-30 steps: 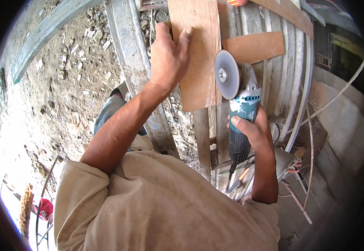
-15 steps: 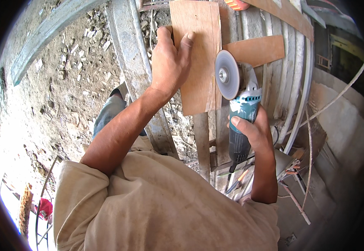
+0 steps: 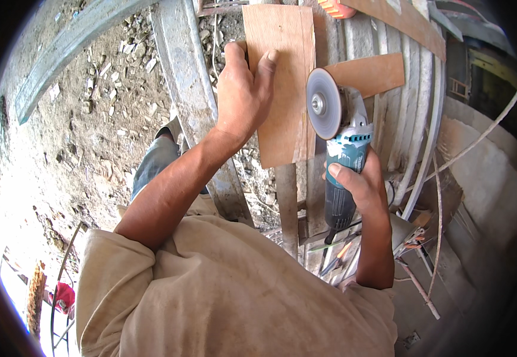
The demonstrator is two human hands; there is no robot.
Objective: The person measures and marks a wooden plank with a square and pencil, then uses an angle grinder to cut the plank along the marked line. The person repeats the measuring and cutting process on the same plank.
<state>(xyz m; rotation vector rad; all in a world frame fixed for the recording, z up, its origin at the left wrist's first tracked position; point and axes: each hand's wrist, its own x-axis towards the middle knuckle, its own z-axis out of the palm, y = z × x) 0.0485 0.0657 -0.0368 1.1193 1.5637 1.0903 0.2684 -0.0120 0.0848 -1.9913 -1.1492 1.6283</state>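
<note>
Gripping the grinder, the right hand holds its disc by the right edge of the wooden board, contact unclear; the left hand grasps the board's left side. Lining them up seems the step; moving either calls for steadiness.

Loose, creased tan shirt, short sleeves

Grey beams ran side by side, upper centre to upper right of the frame; a plywood board and brown panel lay on them.
</note>
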